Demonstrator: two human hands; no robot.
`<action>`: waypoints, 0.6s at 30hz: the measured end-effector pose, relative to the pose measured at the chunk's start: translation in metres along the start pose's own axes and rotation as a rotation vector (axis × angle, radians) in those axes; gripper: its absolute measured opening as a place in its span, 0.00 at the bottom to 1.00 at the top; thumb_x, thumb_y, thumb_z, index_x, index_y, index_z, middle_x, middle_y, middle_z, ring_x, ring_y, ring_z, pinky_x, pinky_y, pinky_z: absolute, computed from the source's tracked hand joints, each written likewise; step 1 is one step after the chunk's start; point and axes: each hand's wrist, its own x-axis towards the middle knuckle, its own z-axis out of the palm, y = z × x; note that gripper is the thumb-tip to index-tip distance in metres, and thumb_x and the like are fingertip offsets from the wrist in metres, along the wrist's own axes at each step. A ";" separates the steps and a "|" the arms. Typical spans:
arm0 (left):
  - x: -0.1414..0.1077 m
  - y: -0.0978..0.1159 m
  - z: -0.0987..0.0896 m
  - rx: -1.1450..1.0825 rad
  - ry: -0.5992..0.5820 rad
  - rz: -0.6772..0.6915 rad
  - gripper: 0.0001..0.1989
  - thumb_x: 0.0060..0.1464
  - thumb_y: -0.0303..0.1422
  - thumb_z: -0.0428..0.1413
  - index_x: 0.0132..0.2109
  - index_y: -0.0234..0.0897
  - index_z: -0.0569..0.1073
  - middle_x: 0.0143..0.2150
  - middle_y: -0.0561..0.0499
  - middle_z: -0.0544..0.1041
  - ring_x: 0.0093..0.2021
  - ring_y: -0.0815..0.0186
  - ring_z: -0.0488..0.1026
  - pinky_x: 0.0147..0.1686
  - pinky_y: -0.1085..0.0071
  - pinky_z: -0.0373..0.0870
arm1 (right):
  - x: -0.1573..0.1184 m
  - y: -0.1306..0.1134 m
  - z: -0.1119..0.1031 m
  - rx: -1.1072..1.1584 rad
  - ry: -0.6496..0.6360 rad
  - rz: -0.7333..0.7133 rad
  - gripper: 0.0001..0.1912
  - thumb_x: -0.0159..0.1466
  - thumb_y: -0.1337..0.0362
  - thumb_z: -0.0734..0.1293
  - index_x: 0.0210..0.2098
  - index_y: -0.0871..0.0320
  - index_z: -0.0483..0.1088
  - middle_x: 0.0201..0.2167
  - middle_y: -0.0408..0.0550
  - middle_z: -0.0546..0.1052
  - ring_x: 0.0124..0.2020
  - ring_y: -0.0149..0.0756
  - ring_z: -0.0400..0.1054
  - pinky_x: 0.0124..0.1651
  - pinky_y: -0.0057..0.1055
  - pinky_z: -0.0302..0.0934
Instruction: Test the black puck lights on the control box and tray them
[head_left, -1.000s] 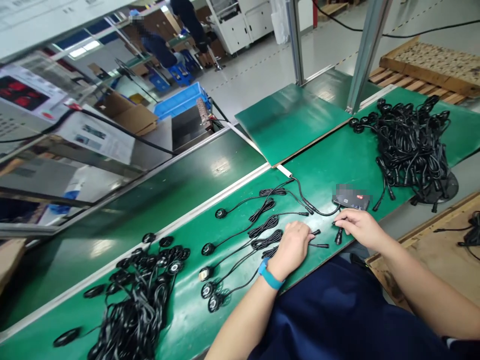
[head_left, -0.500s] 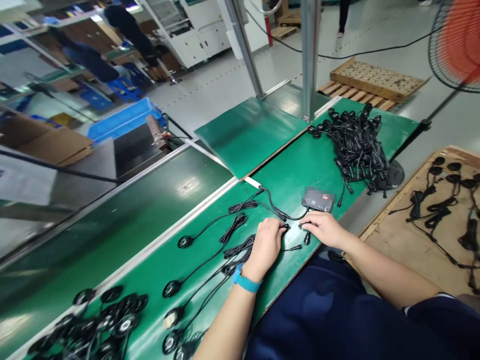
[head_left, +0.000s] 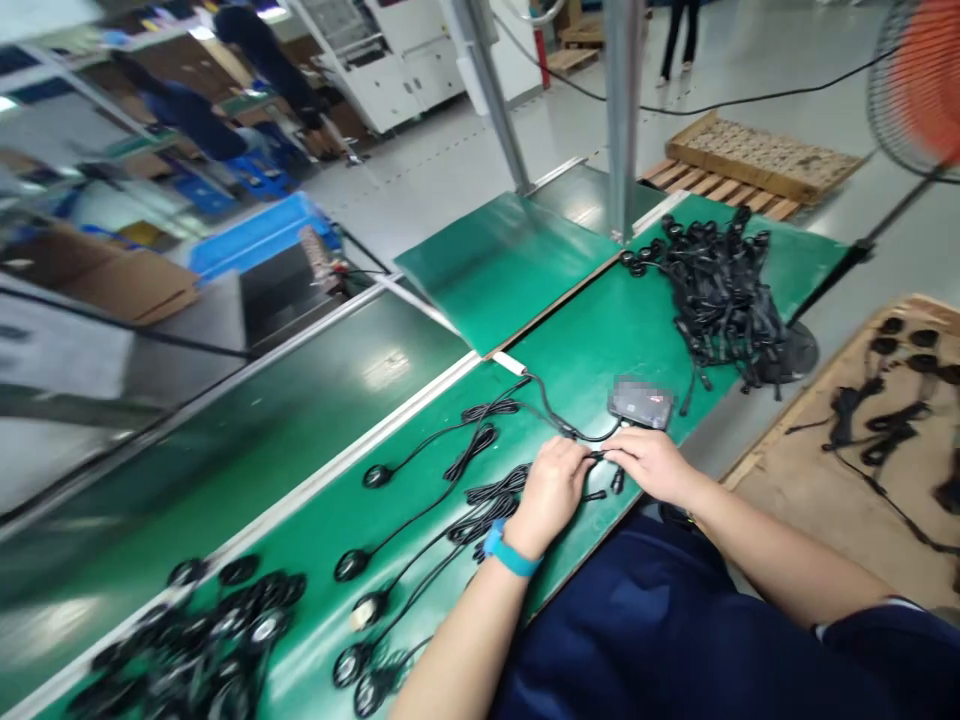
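Two slim black cable ends [head_left: 595, 456] meet between a worker's hands, gripped in the fingertips of left hand [head_left: 553, 488] and right hand [head_left: 651, 462]. Five round discs [head_left: 351, 565] lie left of them; one flat box [head_left: 643, 406] sits beyond the right; two tangled heaps [head_left: 724, 295] flank both on smooth green tabletop [head_left: 619, 325].

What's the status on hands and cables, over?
Left hand, right hand: pinching cable ends close together; whether joined, can't tell. Another connector beside right hand. Dark box just beyond.
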 end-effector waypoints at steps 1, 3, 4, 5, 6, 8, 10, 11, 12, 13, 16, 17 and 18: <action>0.000 0.004 0.000 0.028 0.000 -0.009 0.11 0.70 0.32 0.49 0.44 0.37 0.76 0.38 0.44 0.77 0.41 0.59 0.71 0.44 0.61 0.69 | -0.001 0.000 0.000 -0.007 0.002 0.003 0.13 0.74 0.59 0.62 0.46 0.54 0.79 0.42 0.48 0.81 0.42 0.39 0.76 0.48 0.36 0.70; 0.002 0.010 0.000 0.093 -0.016 -0.008 0.13 0.70 0.31 0.48 0.42 0.37 0.76 0.39 0.44 0.77 0.43 0.59 0.70 0.45 0.61 0.68 | -0.002 0.003 -0.001 -0.019 0.007 0.015 0.13 0.73 0.60 0.63 0.46 0.53 0.79 0.43 0.48 0.82 0.43 0.41 0.77 0.50 0.37 0.70; 0.003 0.012 0.002 0.129 -0.028 0.000 0.13 0.71 0.31 0.47 0.42 0.37 0.76 0.39 0.44 0.76 0.44 0.58 0.70 0.45 0.62 0.67 | -0.003 0.006 -0.002 -0.026 0.010 0.019 0.12 0.73 0.59 0.63 0.46 0.53 0.79 0.43 0.48 0.82 0.43 0.41 0.77 0.50 0.38 0.71; 0.004 0.012 0.004 0.160 -0.042 0.008 0.14 0.71 0.31 0.46 0.42 0.37 0.76 0.40 0.44 0.76 0.45 0.58 0.70 0.45 0.62 0.66 | -0.003 0.009 -0.002 -0.030 0.008 0.018 0.12 0.72 0.59 0.64 0.45 0.53 0.79 0.43 0.48 0.82 0.43 0.42 0.77 0.50 0.38 0.71; 0.005 0.012 0.007 0.186 -0.051 0.011 0.14 0.71 0.31 0.46 0.42 0.36 0.76 0.40 0.44 0.76 0.45 0.58 0.69 0.45 0.61 0.66 | -0.002 0.014 -0.003 -0.037 0.007 0.016 0.13 0.72 0.58 0.64 0.45 0.53 0.80 0.43 0.48 0.82 0.43 0.43 0.78 0.50 0.38 0.71; 0.007 0.010 0.013 0.209 -0.050 0.004 0.14 0.71 0.31 0.45 0.42 0.36 0.75 0.40 0.44 0.75 0.45 0.58 0.68 0.45 0.61 0.65 | -0.001 0.022 -0.004 -0.054 0.002 0.010 0.13 0.72 0.57 0.64 0.44 0.53 0.80 0.42 0.48 0.82 0.41 0.43 0.78 0.48 0.38 0.72; 0.008 0.009 0.018 0.199 -0.037 -0.019 0.14 0.71 0.30 0.45 0.42 0.36 0.75 0.39 0.44 0.75 0.44 0.58 0.68 0.44 0.61 0.65 | 0.001 0.028 -0.004 -0.077 -0.004 0.009 0.13 0.71 0.56 0.64 0.43 0.53 0.80 0.42 0.47 0.83 0.40 0.43 0.78 0.47 0.38 0.72; 0.008 0.008 0.019 0.185 -0.034 -0.028 0.13 0.70 0.30 0.46 0.41 0.36 0.75 0.39 0.43 0.75 0.44 0.58 0.68 0.44 0.61 0.65 | 0.002 0.028 -0.004 -0.089 -0.005 0.007 0.13 0.71 0.57 0.64 0.43 0.52 0.80 0.42 0.47 0.83 0.40 0.43 0.78 0.46 0.39 0.73; 0.008 0.008 0.019 0.168 -0.034 -0.032 0.13 0.70 0.30 0.46 0.41 0.36 0.75 0.39 0.43 0.75 0.44 0.58 0.69 0.44 0.60 0.66 | 0.003 0.027 -0.004 -0.098 -0.007 0.003 0.12 0.71 0.57 0.64 0.43 0.52 0.80 0.42 0.47 0.83 0.41 0.43 0.78 0.47 0.39 0.73; 0.007 0.009 0.016 0.147 -0.036 -0.031 0.12 0.70 0.31 0.47 0.42 0.36 0.75 0.39 0.43 0.76 0.45 0.57 0.70 0.45 0.60 0.66 | 0.003 0.025 -0.003 -0.103 -0.011 -0.002 0.12 0.71 0.57 0.64 0.43 0.52 0.80 0.42 0.47 0.83 0.42 0.44 0.78 0.49 0.40 0.73; -0.009 0.011 -0.005 0.080 0.003 -0.015 0.11 0.69 0.36 0.51 0.51 0.38 0.74 0.45 0.43 0.79 0.49 0.56 0.73 0.49 0.58 0.69 | -0.001 0.010 -0.003 -0.085 -0.001 -0.004 0.11 0.71 0.57 0.65 0.44 0.52 0.79 0.44 0.49 0.82 0.44 0.44 0.77 0.51 0.41 0.72; -0.019 0.009 -0.016 0.064 0.047 -0.015 0.13 0.68 0.38 0.53 0.56 0.39 0.73 0.49 0.42 0.79 0.51 0.55 0.73 0.51 0.57 0.69 | -0.004 0.005 -0.004 -0.069 0.016 0.006 0.11 0.71 0.57 0.66 0.46 0.52 0.79 0.45 0.50 0.81 0.42 0.42 0.77 0.48 0.40 0.73; -0.033 0.006 -0.028 0.065 0.119 -0.033 0.17 0.67 0.38 0.54 0.59 0.41 0.71 0.54 0.41 0.78 0.54 0.54 0.73 0.55 0.55 0.69 | -0.007 0.001 -0.005 -0.053 0.046 0.020 0.11 0.71 0.57 0.66 0.47 0.53 0.78 0.47 0.51 0.80 0.39 0.40 0.77 0.45 0.39 0.74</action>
